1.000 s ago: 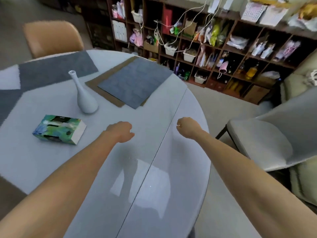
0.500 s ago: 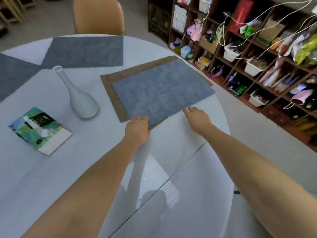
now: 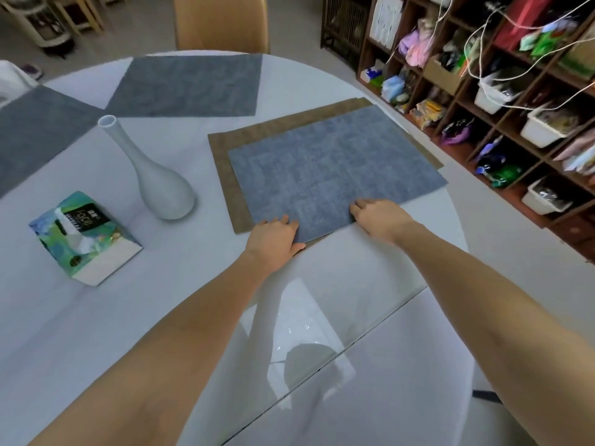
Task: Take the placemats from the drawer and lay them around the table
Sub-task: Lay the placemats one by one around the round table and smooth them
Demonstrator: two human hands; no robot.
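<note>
The round white desk (image 3: 370,91) fills most of the view, glossy at the near side with a seam running across it. Taking the vase as the landmark: the shelf unit (image 3: 483,101), crammed with boxes, bags and loose cords, stands well off to the vase's right, past the desk's edge. A tan chair (image 3: 222,22) sits beyond the desk, behind and to the right of the vase.

Two dark grey mats lie flat on the desk behind the vase: one (image 3: 190,86) straight behind it near the chair, the other (image 3: 35,133) to its left at the frame edge; their corners meet just behind the vase's mouth. To the vase's right lies a stack: a blue-grey mat (image 3: 335,169) on top of a brown mat (image 3: 225,162), the brown one showing as a band along the left and far sides and as a sliver at the near edge.

Both bare arms reach in from the near side. The left hand (image 3: 273,241) rests on the near left corner of the stack, right of the vase; its fingers (image 3: 283,220) lie fairly straight on the blue-grey mat, with the thumb at its near edge, whether under it I cannot tell. The right hand (image 3: 381,217) rests farther right on the near edge of the same mat, fingers (image 3: 359,206) flat and released, pressing the surface.

The white vase (image 3: 157,185) stands upright, long-necked. A green tissue pack (image 3: 83,236) lies just left of it and nearer.
</note>
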